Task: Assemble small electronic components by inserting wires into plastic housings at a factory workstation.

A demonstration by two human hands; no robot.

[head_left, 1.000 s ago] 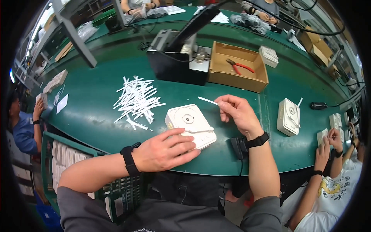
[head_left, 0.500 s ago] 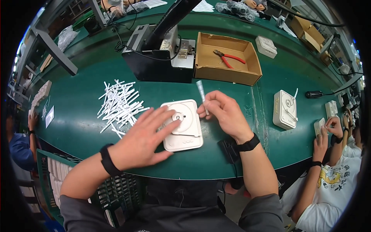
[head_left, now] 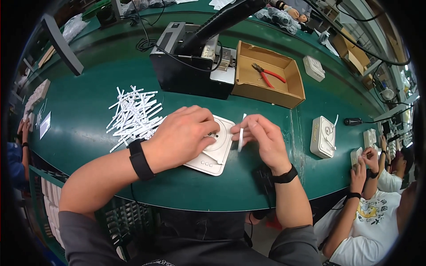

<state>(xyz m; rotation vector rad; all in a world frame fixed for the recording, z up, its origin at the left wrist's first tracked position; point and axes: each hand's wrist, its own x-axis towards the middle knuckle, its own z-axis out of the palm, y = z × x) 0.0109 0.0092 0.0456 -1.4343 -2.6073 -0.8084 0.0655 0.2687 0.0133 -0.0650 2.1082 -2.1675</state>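
A small white device shaped like a record player (head_left: 214, 160) lies flat on the green bench in front of me. My left hand (head_left: 185, 135) is curled over its upper left part, thumb and fingertips at the round hub, and covers much of the disc. By the device's right edge, my right hand (head_left: 266, 141) has a narrow white paper strip (head_left: 241, 141) at its fingers, slightly blurred. Several similar white strips (head_left: 135, 116) are heaped left of my left hand.
Behind the device stand a black machine (head_left: 193, 73) and a cardboard tray (head_left: 295, 95) holding red-handled cutters (head_left: 271, 76). Another white device (head_left: 323, 137) sits to the right, near a co-worker's hands (head_left: 364, 165). A black adapter (head_left: 265, 179) lies by my right wrist.
My left hand has moved up and curled over the hub, and the device has tilted round slightly. My right hand has turned, bringing the strip lower beside the device. The view has shifted somewhat.
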